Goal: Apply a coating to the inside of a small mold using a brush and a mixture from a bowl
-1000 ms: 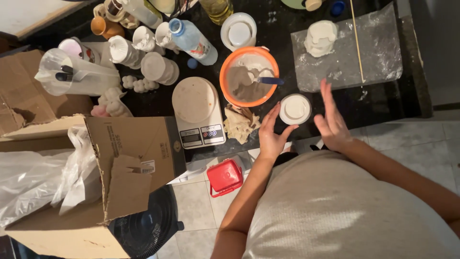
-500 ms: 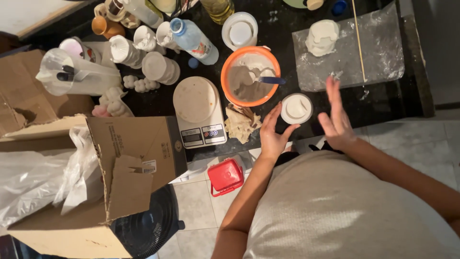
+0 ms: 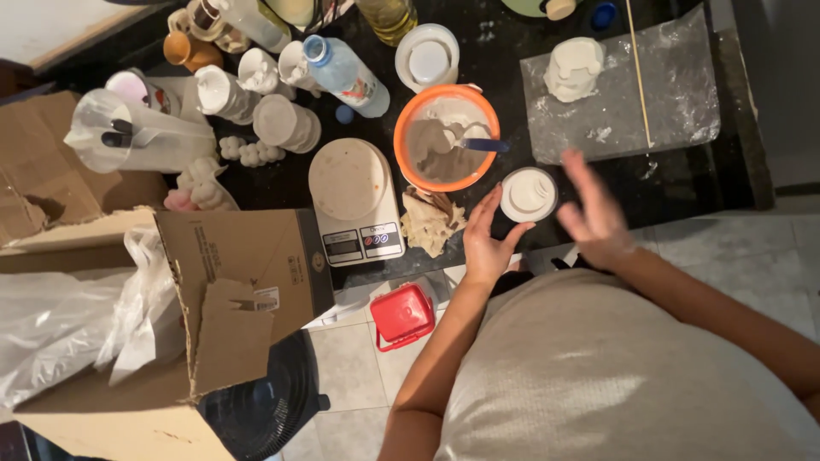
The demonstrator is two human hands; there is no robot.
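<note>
Head cam, left hand (image 3: pixel 489 246) (open) beside white mould (image 3: pixel 528 194)

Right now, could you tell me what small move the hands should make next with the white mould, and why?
Probably bring the right hand in onto the white mould to steady it. The left hand rests against its near side, fingers open, while the right hovers apart, blurred, beside it. The mould looks filled and stands close to the counter edge, so two hands seem safer.
</note>
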